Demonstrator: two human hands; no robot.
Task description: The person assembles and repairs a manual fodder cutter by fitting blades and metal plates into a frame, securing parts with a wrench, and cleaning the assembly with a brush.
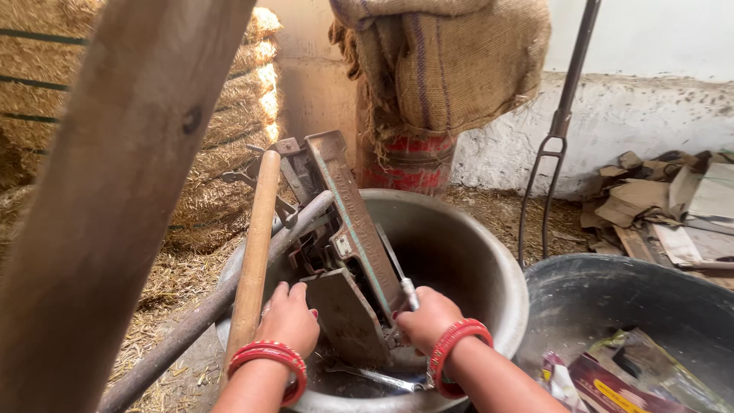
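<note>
We count two hands, the left hand [289, 317] and right hand [427, 317], each with red bangles. We see one metal basin [474, 260], one black tub [612, 294], one wooden handle [256, 252], one iron cutter [344, 229], one pitchfork [562, 122], one sack-covered drum [413, 164].

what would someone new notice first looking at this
First, the rusty cast-iron machine propped in the big metal basin at centre, with the left hand and right hand resting on its lower end, both wrists in red bangles. Next, the thick wooden post filling the left foreground. Behind, a burlap sack drapes over a red drum.
</note>
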